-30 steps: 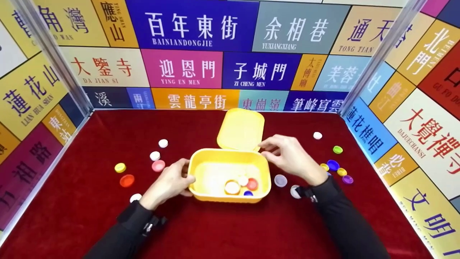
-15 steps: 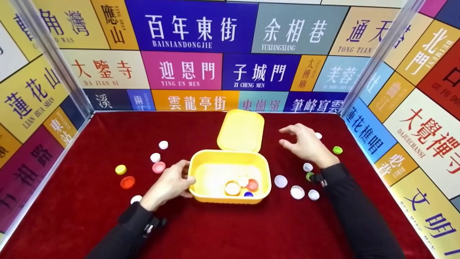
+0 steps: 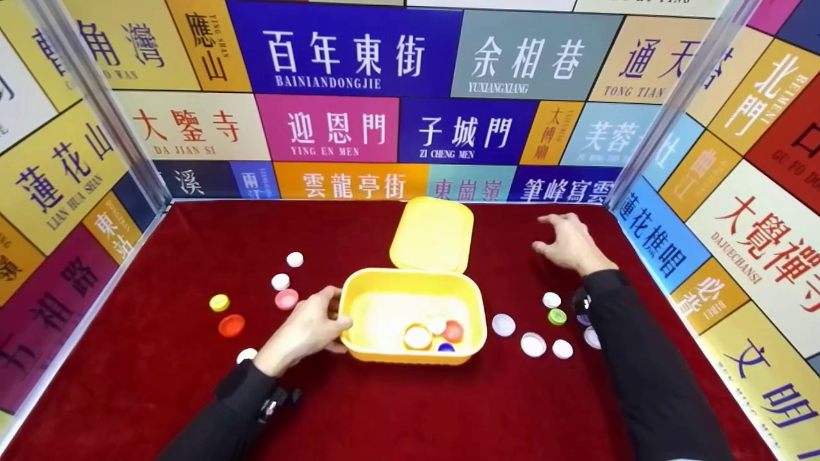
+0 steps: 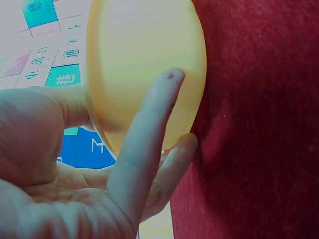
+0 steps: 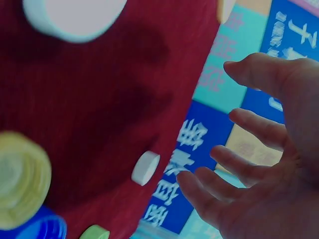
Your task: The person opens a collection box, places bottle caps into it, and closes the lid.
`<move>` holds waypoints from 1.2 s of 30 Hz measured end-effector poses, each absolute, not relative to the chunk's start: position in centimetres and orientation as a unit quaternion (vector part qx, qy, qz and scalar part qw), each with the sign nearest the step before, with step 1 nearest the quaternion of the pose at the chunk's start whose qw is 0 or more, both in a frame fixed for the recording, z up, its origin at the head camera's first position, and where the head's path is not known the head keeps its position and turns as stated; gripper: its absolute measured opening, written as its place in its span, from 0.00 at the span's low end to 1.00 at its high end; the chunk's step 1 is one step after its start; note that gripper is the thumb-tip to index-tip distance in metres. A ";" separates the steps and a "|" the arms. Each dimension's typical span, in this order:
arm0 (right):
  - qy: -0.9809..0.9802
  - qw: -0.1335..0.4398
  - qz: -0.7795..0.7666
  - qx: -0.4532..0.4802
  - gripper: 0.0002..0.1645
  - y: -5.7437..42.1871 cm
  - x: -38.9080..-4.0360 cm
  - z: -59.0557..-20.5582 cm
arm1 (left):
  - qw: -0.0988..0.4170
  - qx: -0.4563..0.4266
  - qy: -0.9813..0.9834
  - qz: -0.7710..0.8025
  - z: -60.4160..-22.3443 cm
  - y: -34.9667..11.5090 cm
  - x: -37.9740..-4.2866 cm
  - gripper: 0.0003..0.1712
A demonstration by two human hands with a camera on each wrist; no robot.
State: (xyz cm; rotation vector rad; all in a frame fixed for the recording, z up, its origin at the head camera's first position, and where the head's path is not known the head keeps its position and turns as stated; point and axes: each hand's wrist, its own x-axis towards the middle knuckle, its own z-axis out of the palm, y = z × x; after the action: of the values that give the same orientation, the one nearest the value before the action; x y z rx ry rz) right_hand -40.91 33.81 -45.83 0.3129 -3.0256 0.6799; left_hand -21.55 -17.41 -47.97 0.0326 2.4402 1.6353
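Observation:
My left hand (image 3: 314,323) grips the left wall of a yellow plastic box (image 3: 378,314), thumb over the rim and fingers along the outside. In the left wrist view, the forefinger (image 4: 149,129) lies straight against the outer wall (image 4: 144,59). Inside the box are several bottle caps, among them a red one (image 3: 452,331) and a blue one (image 3: 446,347). Behind it lies its yellow lid (image 3: 432,234). My right hand (image 3: 570,243) hovers at the back right, fingers spread and holding nothing. Near it in the right wrist view is a small white cap (image 5: 146,168).
Left on the red cloth are a yellow cap (image 3: 219,302), a red cap (image 3: 231,325), a pink cap (image 3: 286,299) and white ones. To the right lie a lilac cap (image 3: 503,324), a green cap (image 3: 557,316) and several others, partly behind the right sleeve. Printed panels surround the table.
My right hand has left the lid's near right corner and moved to the right and back, over the cloth. The left hand keeps its grip; box and lid stay in place.

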 end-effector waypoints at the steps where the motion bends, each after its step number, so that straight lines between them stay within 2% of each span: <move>1: -0.972 0.010 0.215 0.093 0.42 34.2 -41.2 -45.9 | 0.101 0.011 0.827 0.553 -48.0 -17.4 -21.6 0.30; 11: -0.979 -0.038 0.170 0.101 0.48 37.1 -42.8 -47.5 | 0.099 0.008 0.827 0.553 -48.1 -17.6 -21.6 0.31; 16: -0.978 -0.040 0.181 0.096 0.38 37.4 -42.7 -47.7 | 0.100 0.008 0.827 0.553 -48.1 -17.7 -21.6 0.31; 21: -0.976 -0.003 0.198 0.090 0.24 37.5 -42.5 -47.9 | 0.099 0.009 0.829 0.551 -48.0 -17.6 -21.7 0.31; 25: -0.978 0.018 0.191 0.087 0.17 37.7 -42.4 -48.0 | 0.100 0.008 0.830 0.549 -47.9 -17.5 -21.6 0.31; 36: -0.973 0.028 0.210 0.091 0.18 36.2 -41.3 -46.5 | 0.101 0.005 0.829 0.551 -48.0 -17.7 -21.7 0.31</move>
State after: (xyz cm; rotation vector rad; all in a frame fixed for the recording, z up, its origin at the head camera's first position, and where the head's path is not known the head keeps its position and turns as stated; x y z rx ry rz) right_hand -41.28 36.22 -46.55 0.2823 -3.0031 0.6467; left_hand -21.70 -17.70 -47.95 0.0155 2.4485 1.6269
